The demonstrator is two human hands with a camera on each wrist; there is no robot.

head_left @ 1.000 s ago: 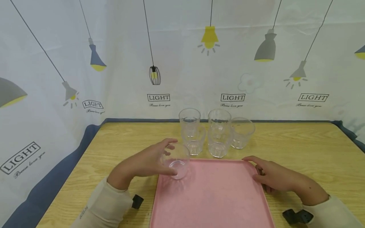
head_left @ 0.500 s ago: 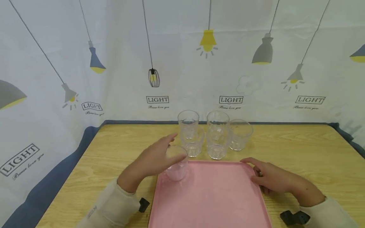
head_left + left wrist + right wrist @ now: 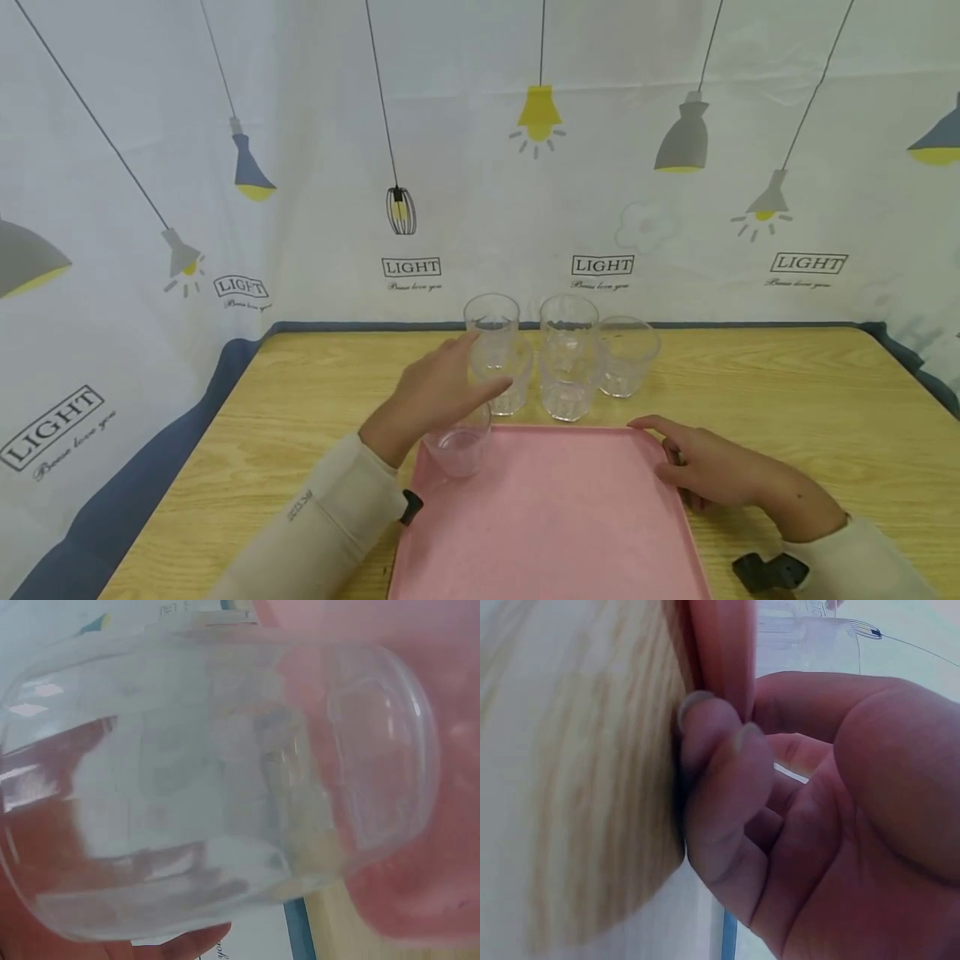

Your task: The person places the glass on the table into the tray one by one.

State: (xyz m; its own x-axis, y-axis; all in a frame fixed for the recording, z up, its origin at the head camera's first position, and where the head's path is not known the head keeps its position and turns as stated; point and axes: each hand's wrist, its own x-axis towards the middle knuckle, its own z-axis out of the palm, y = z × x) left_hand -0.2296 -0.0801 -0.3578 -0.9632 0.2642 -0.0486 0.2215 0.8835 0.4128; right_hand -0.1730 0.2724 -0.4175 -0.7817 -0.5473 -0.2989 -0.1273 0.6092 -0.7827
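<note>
Wood-grain tabletop [image 3: 300, 392] bears probably slippery, fragile clear tumblers [image 3: 567, 375], best side-gripped; left hand [image 3: 441, 385] spread, empty, right hand [image 3: 712, 468] pinching pink tray [image 3: 555, 517].

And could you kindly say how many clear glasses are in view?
6 in the head view: one glass on the pink tray; beyond it, upper left glass, lower left glass, upper middle glass, lower middle glass, right glass. Overlaps may hide more.

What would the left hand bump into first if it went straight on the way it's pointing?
Probably the front left clear glass beyond the pink tray; depth is unclear, so the left hand may already touch it.
</note>
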